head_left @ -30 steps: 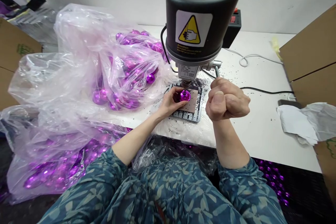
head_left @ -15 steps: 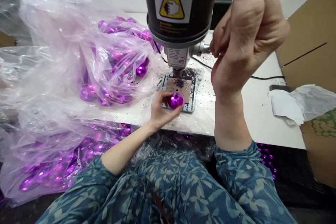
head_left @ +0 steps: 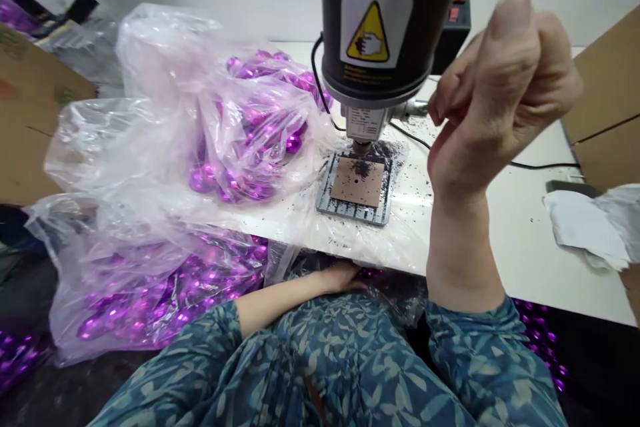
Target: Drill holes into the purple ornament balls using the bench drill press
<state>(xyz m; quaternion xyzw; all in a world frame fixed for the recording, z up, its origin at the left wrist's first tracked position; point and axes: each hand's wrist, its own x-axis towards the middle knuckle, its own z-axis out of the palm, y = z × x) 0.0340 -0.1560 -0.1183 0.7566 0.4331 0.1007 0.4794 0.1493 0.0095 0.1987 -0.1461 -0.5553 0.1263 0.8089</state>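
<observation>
A black bench drill press (head_left: 380, 47) with a yellow hand-warning label stands in the middle. Its base (head_left: 353, 213) carries a brown square plate (head_left: 367, 193) with a small dark hole, scattered with dark shavings. My right hand (head_left: 505, 80) is raised at the machine's right side, its fingers closed round the feed handle, whose metal hub (head_left: 415, 109) shows beside them. Down at the table's front edge is my left hand (head_left: 343, 277), over clear plastic and purple balls; its fingers are mostly hidden, and no ball shows in it.
Clear plastic bags (head_left: 165, 107) of shiny purple mirrored balls (head_left: 260, 127) spread over the table's left side, with another bag (head_left: 150, 300) hanging lower. Cardboard boxes (head_left: 30, 127) flank both sides. A black cable (head_left: 540, 165) and white paper (head_left: 583, 227) lie right.
My left hand has left the brown plate and come down to the table's front edge; the purple ball it held is out of sight. The right hand keeps its grip. The view has shifted left.
</observation>
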